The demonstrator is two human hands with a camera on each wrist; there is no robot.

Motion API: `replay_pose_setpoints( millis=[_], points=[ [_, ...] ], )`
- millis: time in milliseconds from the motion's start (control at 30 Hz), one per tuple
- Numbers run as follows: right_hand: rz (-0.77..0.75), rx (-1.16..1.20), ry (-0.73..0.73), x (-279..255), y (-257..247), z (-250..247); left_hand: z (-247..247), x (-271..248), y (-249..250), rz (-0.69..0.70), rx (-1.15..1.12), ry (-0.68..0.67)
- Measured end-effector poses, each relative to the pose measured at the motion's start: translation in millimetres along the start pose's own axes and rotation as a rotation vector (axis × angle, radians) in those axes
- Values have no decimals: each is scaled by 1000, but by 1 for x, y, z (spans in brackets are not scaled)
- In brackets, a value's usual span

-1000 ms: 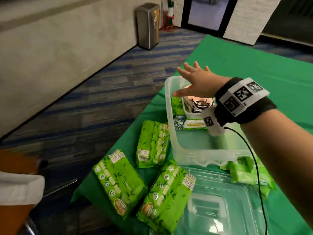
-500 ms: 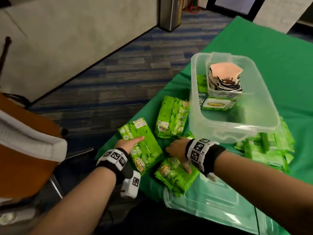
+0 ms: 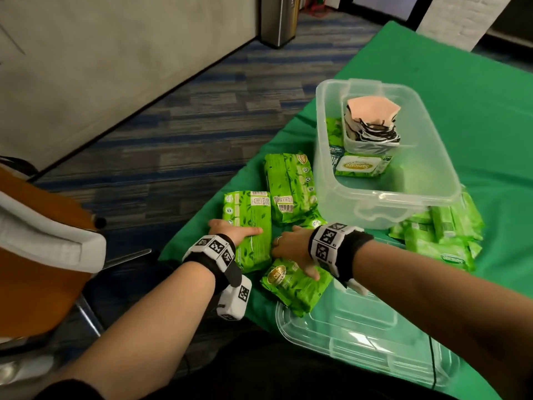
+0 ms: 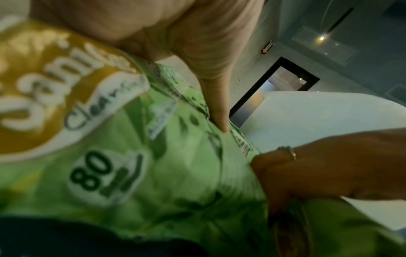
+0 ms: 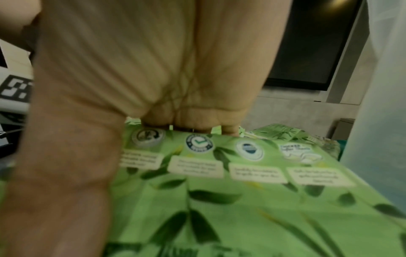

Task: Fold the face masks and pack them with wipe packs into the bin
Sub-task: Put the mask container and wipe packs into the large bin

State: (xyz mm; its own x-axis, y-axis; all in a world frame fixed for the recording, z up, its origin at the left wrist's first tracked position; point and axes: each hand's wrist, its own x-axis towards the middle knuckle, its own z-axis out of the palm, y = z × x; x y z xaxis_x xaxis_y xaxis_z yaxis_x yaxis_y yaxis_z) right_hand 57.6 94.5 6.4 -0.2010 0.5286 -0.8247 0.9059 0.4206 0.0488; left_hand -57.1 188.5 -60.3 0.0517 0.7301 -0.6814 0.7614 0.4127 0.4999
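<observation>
Left hand [image 3: 230, 230] | now gripping wipe pack [image 3: 251, 223] | right hand [image 3: 294, 246] unmoved

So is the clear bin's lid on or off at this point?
Off. The clear bin stands open-topped on the green cloth, and its lid lies flat on the table's near edge, by the right hand.

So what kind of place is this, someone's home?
Probably not a home: it looks like an office or institutional room. There is striped commercial carpet, a steel bin against the wall, an exit-type sign high up, and a table under green cloth.
</observation>
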Motion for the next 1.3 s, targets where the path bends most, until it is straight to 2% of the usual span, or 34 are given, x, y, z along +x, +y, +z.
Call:
replay_pose_setpoints(
  millis=[167,333,500,667,900,1067,1133,1233,1300],
  points=[
    [-6,4,-13,3,1,1,-3,0,5,15,51,7],
    [-13,60,38,2,4,7,-6,-2,7,21,133,-7],
    [-42,-93,50,-1,-5,10,-5,-6,8,87,214,-30],
    [-29,-125,226,-22,-3,29,-9,-3,2,72,130,-18],
    [113,271,569,-71,7,90,-7,-20,8,88,48,20],
    [178,605,619,-98,6,128,-7,-53,13,219,86,189],
    [198,793,707,-102,3,140,-7,-68,14,262,89,216],
    [366,1008,871,-98,2,160,-3,-89,16,326,58,238],
    [522,1071,847,-95,4,174,5,-103,18,370,62,225]
  ],
)
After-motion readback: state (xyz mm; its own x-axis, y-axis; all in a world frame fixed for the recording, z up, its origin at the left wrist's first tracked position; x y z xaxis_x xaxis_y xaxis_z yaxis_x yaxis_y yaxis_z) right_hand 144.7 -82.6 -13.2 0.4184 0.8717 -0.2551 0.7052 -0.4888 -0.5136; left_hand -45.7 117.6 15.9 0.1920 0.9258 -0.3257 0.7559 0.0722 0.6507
